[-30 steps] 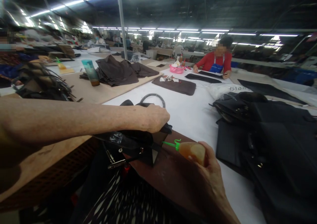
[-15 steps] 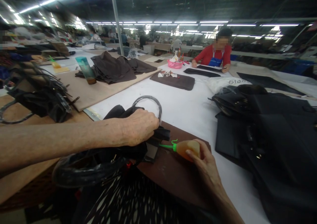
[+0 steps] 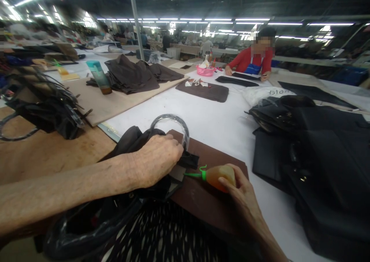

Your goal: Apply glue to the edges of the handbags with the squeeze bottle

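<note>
My left hand (image 3: 157,158) is closed on a black handbag (image 3: 127,138), whose plastic-wrapped ring handle (image 3: 173,117) rises behind the knuckles. Its fingertips are hidden. Another wrapped handle (image 3: 62,235) hangs down at the near side. In my right hand (image 3: 239,186) lies a squeeze glue bottle (image 3: 216,177) of amber liquid, held on its side. Its thin green nozzle points left, with the tip at a grey-brown flap (image 3: 177,173) of the bag. Beneath is a brown sheet (image 3: 202,204) on the white tabletop.
Black bags and panels (image 3: 323,158) are piled at the right. More bags (image 3: 43,111) stand at the left. Behind are a teal bottle (image 3: 100,78), dark brown pieces (image 3: 130,75), a brown panel (image 3: 202,92) and a pink basket (image 3: 205,70). A person in red (image 3: 245,59) works across the table.
My left hand and the bag have shifted slightly, and the near handle has swung lower and to the left. The nozzle tip has moved a little left and down along the flap.
</note>
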`<state>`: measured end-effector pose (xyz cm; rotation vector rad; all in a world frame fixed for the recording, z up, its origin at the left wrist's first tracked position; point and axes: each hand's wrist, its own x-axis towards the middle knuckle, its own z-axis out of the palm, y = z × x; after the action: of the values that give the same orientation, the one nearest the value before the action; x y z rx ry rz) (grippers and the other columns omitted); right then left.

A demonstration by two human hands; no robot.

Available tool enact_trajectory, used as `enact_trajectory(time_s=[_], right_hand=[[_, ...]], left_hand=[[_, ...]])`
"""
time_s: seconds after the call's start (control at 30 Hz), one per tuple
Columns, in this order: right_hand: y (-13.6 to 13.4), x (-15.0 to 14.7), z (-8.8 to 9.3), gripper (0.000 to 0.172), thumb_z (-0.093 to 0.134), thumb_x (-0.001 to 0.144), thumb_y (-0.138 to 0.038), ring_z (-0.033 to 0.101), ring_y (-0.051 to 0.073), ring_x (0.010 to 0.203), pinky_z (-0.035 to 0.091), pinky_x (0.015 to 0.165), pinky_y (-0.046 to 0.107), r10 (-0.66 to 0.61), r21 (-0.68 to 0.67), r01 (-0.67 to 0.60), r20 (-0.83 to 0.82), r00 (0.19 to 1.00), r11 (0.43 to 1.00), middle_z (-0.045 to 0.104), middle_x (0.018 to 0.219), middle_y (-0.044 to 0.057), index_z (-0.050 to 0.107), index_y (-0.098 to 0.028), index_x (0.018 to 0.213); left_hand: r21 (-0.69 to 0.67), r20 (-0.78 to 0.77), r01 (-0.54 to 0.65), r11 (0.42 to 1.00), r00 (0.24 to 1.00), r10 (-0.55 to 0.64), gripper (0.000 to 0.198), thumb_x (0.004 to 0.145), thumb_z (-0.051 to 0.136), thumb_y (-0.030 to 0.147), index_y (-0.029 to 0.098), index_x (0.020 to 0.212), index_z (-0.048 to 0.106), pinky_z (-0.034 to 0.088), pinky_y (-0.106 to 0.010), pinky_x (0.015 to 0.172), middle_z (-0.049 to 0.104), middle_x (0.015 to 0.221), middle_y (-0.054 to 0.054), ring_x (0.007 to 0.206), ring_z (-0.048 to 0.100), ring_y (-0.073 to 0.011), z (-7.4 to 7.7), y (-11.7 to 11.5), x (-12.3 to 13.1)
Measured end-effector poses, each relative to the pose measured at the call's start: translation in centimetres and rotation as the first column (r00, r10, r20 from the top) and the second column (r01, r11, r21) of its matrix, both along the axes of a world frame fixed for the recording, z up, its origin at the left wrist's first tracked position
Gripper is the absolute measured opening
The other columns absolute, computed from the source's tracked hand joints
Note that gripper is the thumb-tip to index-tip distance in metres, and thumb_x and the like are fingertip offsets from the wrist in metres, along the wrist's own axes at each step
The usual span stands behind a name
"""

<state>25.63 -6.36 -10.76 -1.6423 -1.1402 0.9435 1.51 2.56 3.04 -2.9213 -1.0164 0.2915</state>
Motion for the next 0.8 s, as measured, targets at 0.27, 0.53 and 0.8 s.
enact_trajectory(time_s=[0.27,0.53,0.8], right_hand=[[-1.3,-0.1,0.1,0.045,0.065,0.072,-0.048,0.055,0.024,0.082,0.043,0.071,0.030,0.041,-0.062,-0.041,-0.006,0.999,0.997,0.060,0.089,0.001,0.053,-0.021,0.105],[-1.3,-0.5,0.2,0.045,0.064,0.073,-0.050,0.055,0.023,0.085,0.045,0.073,0.030,-0.023,-0.044,0.021,-0.030,0.999,0.999,0.061,0.091,0.001,0.052,-0.021,0.105],[-2.1,-0.7,0.2,0.043,0.067,0.071,-0.050,0.057,0.024,0.080,0.046,0.065,0.028,0.015,-0.095,-0.019,-0.047,0.999,0.995,0.062,0.085,0.001,0.057,-0.020,0.100]], left_hand=[[0.008,0.006,0.019,1.000,1.000,-0.019,0.009,0.074,0.055,0.014,0.015,0.083,0.053,0.043,-0.033,0.063,0.058,0.085,-0.007,0.082,0.053,-0.0223,-0.3,-1.3,-0.6],[-0.002,0.054,0.015,1.000,0.998,-0.015,0.010,0.075,0.052,0.013,0.015,0.085,0.051,0.045,-0.034,0.066,0.058,0.088,-0.008,0.085,0.052,-0.0228,-0.8,-1.8,-1.3],[-0.019,0.044,0.001,1.000,0.999,0.000,0.013,0.076,0.051,0.012,0.014,0.089,0.051,0.046,-0.036,0.065,0.057,0.090,-0.008,0.084,0.050,-0.0240,-1.0,-3.2,-1.9]])
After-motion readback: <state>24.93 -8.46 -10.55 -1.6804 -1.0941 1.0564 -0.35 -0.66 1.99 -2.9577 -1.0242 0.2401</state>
